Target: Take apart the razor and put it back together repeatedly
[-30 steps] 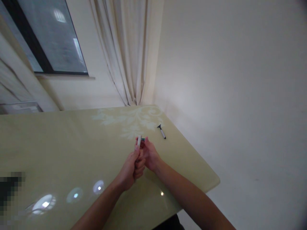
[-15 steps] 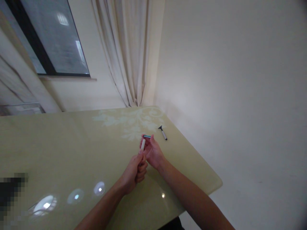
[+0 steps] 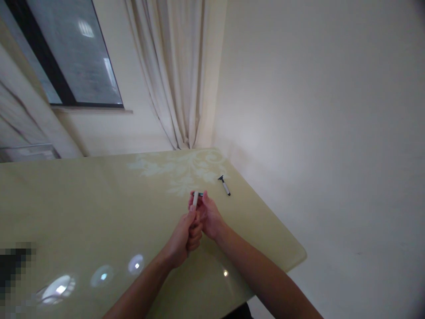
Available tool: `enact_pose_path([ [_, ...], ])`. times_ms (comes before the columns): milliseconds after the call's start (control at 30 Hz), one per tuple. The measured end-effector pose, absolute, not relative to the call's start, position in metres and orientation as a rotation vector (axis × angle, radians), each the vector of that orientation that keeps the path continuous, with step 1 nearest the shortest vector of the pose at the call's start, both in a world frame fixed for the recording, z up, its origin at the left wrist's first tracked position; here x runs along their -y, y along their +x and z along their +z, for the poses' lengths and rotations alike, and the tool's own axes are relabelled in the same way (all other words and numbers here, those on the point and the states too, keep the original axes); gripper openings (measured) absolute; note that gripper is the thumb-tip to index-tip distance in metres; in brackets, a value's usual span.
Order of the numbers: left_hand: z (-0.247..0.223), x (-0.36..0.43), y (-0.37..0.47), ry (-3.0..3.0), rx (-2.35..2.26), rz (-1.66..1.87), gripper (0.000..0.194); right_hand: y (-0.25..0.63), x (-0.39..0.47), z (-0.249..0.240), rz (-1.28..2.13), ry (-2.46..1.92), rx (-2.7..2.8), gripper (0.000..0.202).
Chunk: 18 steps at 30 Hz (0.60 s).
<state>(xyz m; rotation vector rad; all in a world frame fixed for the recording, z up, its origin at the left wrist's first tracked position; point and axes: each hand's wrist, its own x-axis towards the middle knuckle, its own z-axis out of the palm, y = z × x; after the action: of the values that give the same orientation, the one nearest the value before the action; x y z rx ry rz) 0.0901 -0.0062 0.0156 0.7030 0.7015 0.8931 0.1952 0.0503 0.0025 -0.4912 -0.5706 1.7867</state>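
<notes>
Over the glossy pale-green table, my left hand grips a white razor handle that points up and away. My right hand pinches a small dark teal razor head right at the top of that handle; the two pieces meet or nearly meet. A second razor, with a black head and a white handle, lies on the table a little beyond and to the right of my hands.
The table's right edge runs diagonally beside a bare cream wall. Cream curtains hang behind the far corner, and a dark window sits at the upper left. A blurred dark patch sits at the lower left.
Half a second ago the teal head was held apart, just beyond the handle tip. Now both hands have closed together and the head sits at the handle's top.
</notes>
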Motion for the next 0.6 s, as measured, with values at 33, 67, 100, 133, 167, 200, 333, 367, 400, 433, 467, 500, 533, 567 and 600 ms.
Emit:
enact_pose_path([
  [33, 0.0151, 0.0067, 0.0906, 0.702, -0.709, 0.878, 0.065, 0.1952, -0.0506, 0.0023, 1.765, -0.496, 0.553, 0.037],
  [67, 0.0149, 0.0070, 0.0910, 0.705, -0.715, 0.863, 0.066, 0.1955, -0.0508, 0.0024, 1.739, -0.500, 0.540, 0.036],
  [100, 0.0151, 0.0072, 0.0912, 0.710, -0.716, 0.855, 0.066, 0.1960, -0.0510, 0.0028, 1.723, -0.503, 0.536, 0.035],
  [133, 0.0155, 0.0072, 0.0913, 0.715, -0.712, 0.858, 0.066, 0.1964, -0.0510, 0.0033, 1.726, -0.504, 0.542, 0.035],
  [167, 0.0161, 0.0070, 0.0912, 0.719, -0.707, 0.869, 0.066, 0.1967, -0.0510, 0.0039, 1.748, -0.502, 0.552, 0.036],
  [200, 0.0166, 0.0069, 0.0910, 0.718, -0.705, 0.883, 0.066, 0.1969, -0.0510, 0.0045, 1.776, -0.497, 0.559, 0.037],
  [333, 0.0157, 0.0080, 0.0909, 0.723, -0.741, 0.849, 0.066, 0.1967, -0.0530, 0.0054, 1.767, -0.439, 0.497, 0.040],
  [367, 0.0154, 0.0085, 0.0909, 0.730, -0.746, 0.832, 0.066, 0.1967, -0.0537, 0.0050, 1.744, -0.429, 0.479, 0.041],
  [400, 0.0154, 0.0086, 0.0909, 0.735, -0.744, 0.829, 0.066, 0.1967, -0.0543, 0.0042, 1.731, -0.428, 0.474, 0.041],
  [433, 0.0159, 0.0085, 0.0909, 0.736, -0.736, 0.838, 0.066, 0.1968, -0.0545, 0.0031, 1.736, -0.436, 0.488, 0.042],
  [467, 0.0167, 0.0081, 0.0909, 0.733, -0.727, 0.857, 0.067, 0.1968, -0.0545, 0.0018, 1.756, -0.451, 0.514, 0.042],
  [500, 0.0176, 0.0076, 0.0908, 0.724, -0.722, 0.879, 0.068, 0.1968, -0.0542, 0.0005, 1.783, -0.465, 0.546, 0.042],
  [533, 0.0184, 0.0072, 0.0908, 0.714, -0.723, 0.895, 0.069, 0.1966, -0.0538, -0.0006, 1.804, -0.473, 0.573, 0.041],
  [567, 0.0190, 0.0070, 0.0907, 0.706, -0.728, 0.901, 0.069, 0.1964, -0.0534, -0.0015, 1.813, -0.474, 0.589, 0.041],
  [600, 0.0194, 0.0071, 0.0906, 0.703, -0.735, 0.894, 0.070, 0.1962, -0.0533, -0.0019, 1.806, -0.470, 0.591, 0.040],
])
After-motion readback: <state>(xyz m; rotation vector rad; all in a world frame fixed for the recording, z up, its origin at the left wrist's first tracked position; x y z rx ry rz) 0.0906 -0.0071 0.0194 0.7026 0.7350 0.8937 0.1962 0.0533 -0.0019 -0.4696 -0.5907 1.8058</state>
